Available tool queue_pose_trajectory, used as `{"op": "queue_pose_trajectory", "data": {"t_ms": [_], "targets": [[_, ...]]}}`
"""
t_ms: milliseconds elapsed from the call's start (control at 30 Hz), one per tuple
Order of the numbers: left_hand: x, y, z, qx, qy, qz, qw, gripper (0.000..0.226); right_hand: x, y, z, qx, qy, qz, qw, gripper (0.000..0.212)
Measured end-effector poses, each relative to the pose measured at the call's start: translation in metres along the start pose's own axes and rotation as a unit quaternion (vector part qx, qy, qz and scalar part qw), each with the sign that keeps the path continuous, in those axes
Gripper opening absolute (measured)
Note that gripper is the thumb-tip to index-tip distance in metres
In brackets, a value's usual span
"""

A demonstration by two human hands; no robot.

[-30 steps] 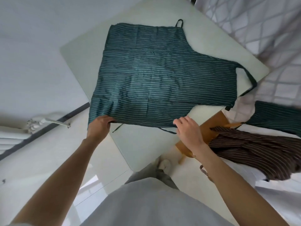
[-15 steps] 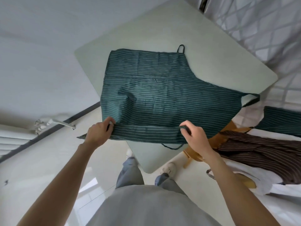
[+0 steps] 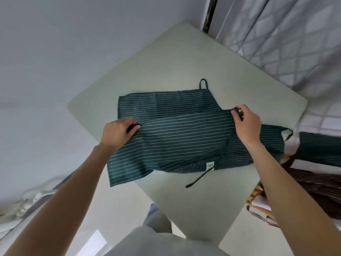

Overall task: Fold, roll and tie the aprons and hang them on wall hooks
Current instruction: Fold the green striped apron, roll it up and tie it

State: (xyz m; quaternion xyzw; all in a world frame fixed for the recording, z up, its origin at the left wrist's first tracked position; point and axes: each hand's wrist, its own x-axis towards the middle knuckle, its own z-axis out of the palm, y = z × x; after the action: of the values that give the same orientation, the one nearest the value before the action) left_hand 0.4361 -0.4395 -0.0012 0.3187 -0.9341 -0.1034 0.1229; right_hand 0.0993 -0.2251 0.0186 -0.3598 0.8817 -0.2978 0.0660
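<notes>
Soft daylight, sharp centre (edges warped).

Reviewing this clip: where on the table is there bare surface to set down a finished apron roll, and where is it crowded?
Bare table shows beyond the green apron, toward the curtain, and in the near corner past the loose tie strap. The middle is crowded: the apron spans it, with the left hand and right hand gripping its folded edge.

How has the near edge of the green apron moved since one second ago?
Yes. Both hands, left hand and right hand, have carried it from the table's near edge toward the far side, folding it over the green apron.
</notes>
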Motion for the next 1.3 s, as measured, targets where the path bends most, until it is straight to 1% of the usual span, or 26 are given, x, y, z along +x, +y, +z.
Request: {"op": "queue_pose_trajectory", "data": {"t_ms": [67, 100, 267, 367, 433, 500, 567, 667, 733, 833, 900, 1000, 1100, 1167, 1233, 1300], "targets": [[0.032, -0.016, 0.005, 0.002, 0.003, 0.007, 1.0, 0.017, 0.029, -0.01, 0.012, -0.011, 0.005, 0.015, 1.0, 0.024], [0.046, -0.022, 0.009, 0.0, -0.001, 0.006, 1.0, 0.016, 0.044, -0.013, 0.018, -0.012, 0.006, 0.024, 1.0, 0.024], [0.099, -0.054, 0.036, -0.008, -0.047, -0.033, 0.998, 0.019, 0.1, -0.019, 0.062, -0.007, -0.01, 0.065, 0.998, 0.025], [0.121, -0.072, 0.055, -0.001, -0.057, -0.057, 0.997, 0.023, 0.121, -0.013, 0.093, -0.003, -0.033, 0.092, 0.995, 0.026], [0.133, -0.081, 0.067, 0.005, -0.081, -0.071, 0.994, 0.026, 0.131, -0.007, 0.111, -0.004, -0.059, 0.098, 0.993, 0.027], [0.142, -0.088, 0.079, 0.008, -0.112, -0.088, 0.99, 0.028, 0.143, -0.002, 0.125, -0.023, -0.083, 0.098, 0.991, 0.027], [0.145, -0.094, 0.087, 0.014, -0.132, -0.103, 0.986, 0.029, 0.155, 0.001, 0.134, -0.069, -0.102, 0.097, 0.988, 0.028], [0.152, -0.101, 0.095, 0.028, -0.111, -0.109, 0.988, 0.028, 0.174, 0.004, 0.144, -0.155, -0.098, 0.085, 0.979, 0.029], [0.159, -0.102, 0.1, 0.035, -0.095, -0.116, 0.988, 0.027, 0.185, 0.006, 0.152, -0.189, -0.094, 0.08, 0.974, 0.028], [0.166, -0.101, 0.107, 0.027, -0.091, -0.138, 0.986, 0.022, 0.19, 0.008, 0.165, -0.216, -0.099, 0.101, 0.966, 0.027], [0.168, -0.1, 0.111, 0.021, -0.089, -0.144, 0.985, 0.021, 0.188, 0.006, 0.17, -0.206, -0.089, 0.119, 0.967, 0.026], [0.165, -0.096, 0.116, 0.036, -0.064, -0.123, 0.99, 0.023, 0.179, 0.007, 0.167, -0.138, -0.067, 0.106, 0.983, 0.028], [0.163, -0.082, 0.114, 0.023, -0.031, -0.083, 0.996, 0.023, 0.156, 0.008, 0.153, -0.069, -0.026, 0.027, 0.997, 0.034], [0.159, -0.065, 0.113, -0.002, -0.02, -0.043, 0.999, 0.025, 0.129, 0.005, 0.14, -0.028, -0.004, -0.029, 0.999, 0.03], [0.151, -0.038, 0.115, -0.035, -0.039, -0.008, 0.999, 0.028, 0.093, 0.008, 0.129, -0.029, -0.008, -0.054, 0.998, 0.025], [0.141, -0.001, 0.12, -0.063, -0.088, 0.028, 0.994, 0.035, 0.052, 0.021, 0.122, -0.087, -0.012, -0.049, 0.995, 0.023]]}}
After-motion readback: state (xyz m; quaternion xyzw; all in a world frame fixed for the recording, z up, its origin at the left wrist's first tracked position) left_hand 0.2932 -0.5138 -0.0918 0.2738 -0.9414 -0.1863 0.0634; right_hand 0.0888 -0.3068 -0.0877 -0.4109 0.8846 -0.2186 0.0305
